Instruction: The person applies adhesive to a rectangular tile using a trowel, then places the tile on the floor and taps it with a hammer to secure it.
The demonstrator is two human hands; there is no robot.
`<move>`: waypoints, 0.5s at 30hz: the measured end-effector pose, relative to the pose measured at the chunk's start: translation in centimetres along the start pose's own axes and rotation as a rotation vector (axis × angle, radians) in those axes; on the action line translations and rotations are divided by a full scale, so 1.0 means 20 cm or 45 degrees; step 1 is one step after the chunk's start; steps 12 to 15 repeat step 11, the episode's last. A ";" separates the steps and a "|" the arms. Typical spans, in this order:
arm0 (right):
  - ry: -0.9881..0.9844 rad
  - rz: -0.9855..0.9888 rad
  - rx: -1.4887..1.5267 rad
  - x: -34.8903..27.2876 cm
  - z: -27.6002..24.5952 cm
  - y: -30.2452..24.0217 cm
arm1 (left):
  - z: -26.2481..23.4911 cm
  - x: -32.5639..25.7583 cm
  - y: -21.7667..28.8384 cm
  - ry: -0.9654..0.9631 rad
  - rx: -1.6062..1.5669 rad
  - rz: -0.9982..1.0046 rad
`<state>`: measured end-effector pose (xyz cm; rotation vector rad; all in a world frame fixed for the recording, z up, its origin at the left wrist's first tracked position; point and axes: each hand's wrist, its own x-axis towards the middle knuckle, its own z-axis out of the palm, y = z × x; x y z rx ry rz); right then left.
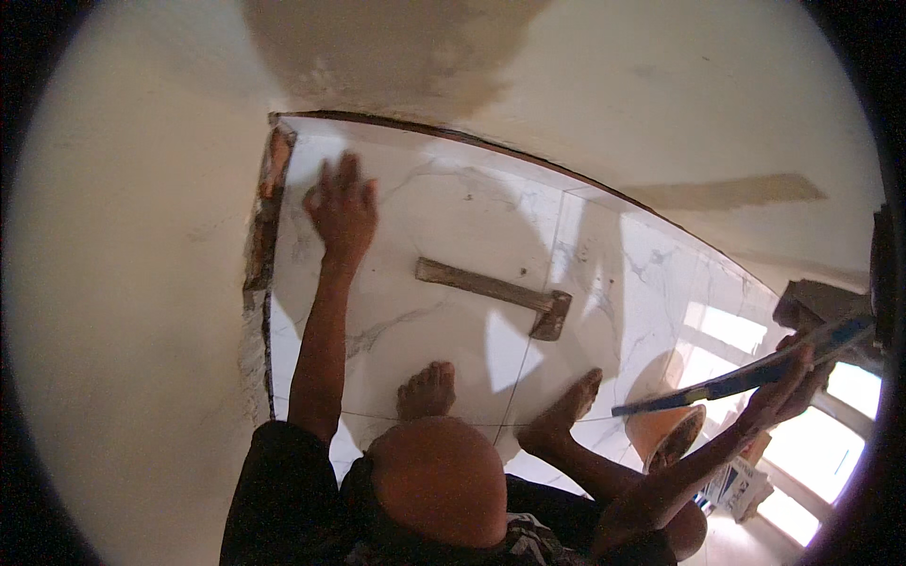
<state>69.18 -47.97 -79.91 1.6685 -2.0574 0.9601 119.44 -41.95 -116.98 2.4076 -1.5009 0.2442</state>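
My left hand (343, 212) reaches forward low over the white marbled floor tiles (396, 292), near the left wall corner. Its fingers are apart and slightly blurred, with nothing held; whether it touches the tile I cannot tell. Out to the right, my right hand (791, 385) grips a long, narrow blue bar-like tool (736, 381), whose exact kind is unclear. The bar slants, its thin end toward the middle of the floor. Between my hands a hammer (491, 286) with a wooden handle and a blocky metal head lies on the tiles.
My bare feet (427, 390) are on the tiles behind the hammer. An orange-tan bucket (672, 436) with dark contents stands at lower right. Along the left wall (142, 283) runs a rough, broken strip (267, 208). A dark blocky object (819, 304) is beyond my right hand.
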 end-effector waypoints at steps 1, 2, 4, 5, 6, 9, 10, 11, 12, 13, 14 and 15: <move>0.118 0.010 0.114 0.04 -0.04 -0.06 | -0.02 -0.02 0.03 0.040 -0.046 -0.075; 0.254 -0.089 0.086 0.06 -0.08 -0.12 | -0.04 -0.03 0.05 -0.015 -0.076 -0.184; 0.382 -0.345 0.238 0.12 -0.15 -0.22 | -0.10 -0.08 0.16 -0.083 -0.346 -0.262; 0.443 -0.269 0.620 0.15 -0.16 -0.25 | -0.13 -0.12 0.27 -0.095 -0.585 -0.230; 0.482 -0.288 0.706 0.19 -0.18 -0.28 | -0.16 -0.15 0.38 -0.107 -0.830 -0.194; 0.609 -0.596 0.258 0.30 -0.22 -0.37 | -0.29 -0.25 0.69 -0.514 -1.428 -0.180; 0.755 -0.857 -0.296 0.32 -0.22 -0.39 | -0.33 -0.27 0.78 -0.663 -1.606 -0.229; 0.794 -0.868 -0.415 0.33 -0.24 -0.42 | -0.37 -0.29 0.85 -0.813 -1.776 -0.283; 0.794 -0.868 -0.415 0.33 -0.24 -0.42 | -0.37 -0.29 0.85 -0.813 -1.776 -0.283; 0.794 -0.868 -0.415 0.33 -0.24 -0.42 | -0.37 -0.29 0.85 -0.813 -1.776 -0.283; 0.794 -0.868 -0.415 0.33 -0.24 -0.42 | -0.37 -0.29 0.85 -0.813 -1.776 -0.283; 0.794 -0.868 -0.415 0.33 -0.24 -0.42 | -0.37 -0.29 0.85 -0.813 -1.776 -0.283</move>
